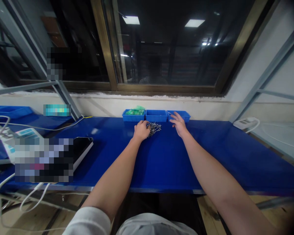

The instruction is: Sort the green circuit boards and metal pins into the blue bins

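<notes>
My left hand (141, 130) rests curled on the blue tabletop (161, 156), touching the left side of a small pile of thin metal parts (154, 127); whether it grips any is hidden. Spread open just in front of the right-hand blue bin (182, 114) is my right hand (178, 124), holding nothing. Three small blue bins stand in a row at the table's far edge: the left one (133, 116) holds green pieces, the middle one (156, 115) looks bare inside.
A flat black-topped device (82, 145) lies at the left, with white cables (5, 130) around it. A white power strip (245, 123) sits at the far right. A dark window runs behind the table; metal frame struts rise at both sides.
</notes>
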The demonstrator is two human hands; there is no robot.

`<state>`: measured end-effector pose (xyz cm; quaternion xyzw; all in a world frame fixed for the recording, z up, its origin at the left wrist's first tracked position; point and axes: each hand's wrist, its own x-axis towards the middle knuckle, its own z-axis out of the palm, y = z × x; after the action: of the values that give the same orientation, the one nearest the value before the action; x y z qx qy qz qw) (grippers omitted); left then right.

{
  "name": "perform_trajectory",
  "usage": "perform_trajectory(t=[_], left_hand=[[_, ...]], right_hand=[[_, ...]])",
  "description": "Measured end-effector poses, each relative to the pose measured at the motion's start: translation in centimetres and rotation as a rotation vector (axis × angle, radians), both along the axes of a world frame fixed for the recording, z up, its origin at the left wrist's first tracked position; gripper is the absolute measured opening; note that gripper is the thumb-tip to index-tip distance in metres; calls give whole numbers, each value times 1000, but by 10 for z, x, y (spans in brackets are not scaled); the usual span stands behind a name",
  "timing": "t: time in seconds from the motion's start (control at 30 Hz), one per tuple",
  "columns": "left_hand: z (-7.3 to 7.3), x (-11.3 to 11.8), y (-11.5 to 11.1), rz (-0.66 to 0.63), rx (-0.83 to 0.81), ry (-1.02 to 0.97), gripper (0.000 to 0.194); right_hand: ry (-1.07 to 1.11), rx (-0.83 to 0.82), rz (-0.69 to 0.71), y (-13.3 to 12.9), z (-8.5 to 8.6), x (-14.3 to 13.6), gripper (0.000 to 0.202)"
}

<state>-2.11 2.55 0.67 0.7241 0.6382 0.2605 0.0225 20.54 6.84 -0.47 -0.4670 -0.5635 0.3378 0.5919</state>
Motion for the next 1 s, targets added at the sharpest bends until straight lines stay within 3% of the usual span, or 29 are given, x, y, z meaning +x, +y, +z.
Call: perform_trajectory(t=[0.13,0.3,0.43,0.8,1.0], left_hand=[[0,2,-4,-22,-18,53,46],[-5,4,-9,-119,-101,166,85],[-10,4,-8,-115,-213,185,95],[-15,4,-3,-145,-248,187,89],[-14,5,0,-156,-91,157,76]], right_hand=[[-120,-23,26,-3,-3,-7,66],[-689,134,42,-17,-9,-35,41],[-930,158,36,-22,-12,-47,27],[-958,248,154,-22,-7,-49,16],[-739,311,84,-26,-2,-50,15]])
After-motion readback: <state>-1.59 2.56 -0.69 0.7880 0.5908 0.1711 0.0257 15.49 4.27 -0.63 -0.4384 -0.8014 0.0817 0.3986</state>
